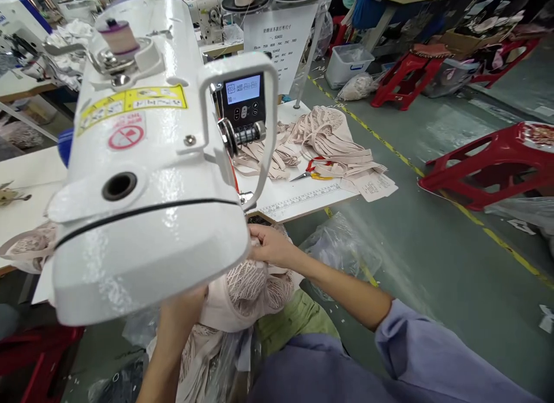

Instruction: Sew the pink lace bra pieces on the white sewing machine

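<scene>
To the right of the machine [151, 235], straps [326, 140] lie on the table [281, 187], scissors [309, 173] just before them, a ruler [298, 201] nearer still, stools [489, 163] farther right, and a garment [246, 282] below the machine's near end, apparently over the lap [298, 322].

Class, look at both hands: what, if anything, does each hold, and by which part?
The right hand apparently grips the beige lace garment near its upper edge. Whether the left hand holds anything cannot be told: the machine head hides its fingers.
</scene>
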